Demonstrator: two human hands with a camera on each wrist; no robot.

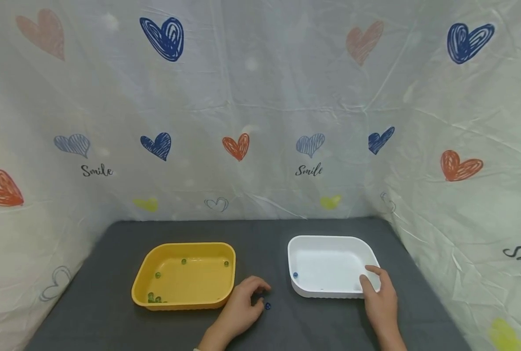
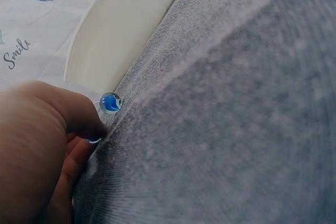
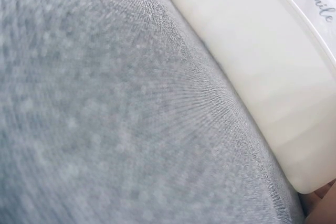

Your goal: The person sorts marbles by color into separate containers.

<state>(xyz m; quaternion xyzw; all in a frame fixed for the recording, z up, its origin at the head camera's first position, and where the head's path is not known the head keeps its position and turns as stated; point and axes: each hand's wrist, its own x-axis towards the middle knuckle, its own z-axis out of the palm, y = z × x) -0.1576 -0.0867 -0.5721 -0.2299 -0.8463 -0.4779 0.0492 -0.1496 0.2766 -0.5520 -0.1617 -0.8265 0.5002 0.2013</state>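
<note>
My left hand (image 1: 239, 307) is low over the dark cloth between two trays, thumb and fingers curled. In the left wrist view, a sliver of a blue marble (image 2: 93, 140) shows between thumb and fingers, mostly hidden. A second blue marble (image 2: 110, 103) lies on the cloth just past the thumb, apart from it. My right hand (image 1: 381, 297) grips the front right corner of the white tray (image 1: 326, 294), thumb and index finger over the rim. Inside that tray, near its left wall, sits another blue marble (image 1: 295, 275).
A yellow tray (image 1: 190, 306) stands on the left, just beside my left hand, with several green marbles (image 1: 157, 275) in it. Grey cloth (image 1: 260, 243) covers the table. A pale curtain (image 1: 260, 87) printed with hearts hangs behind and along both sides.
</note>
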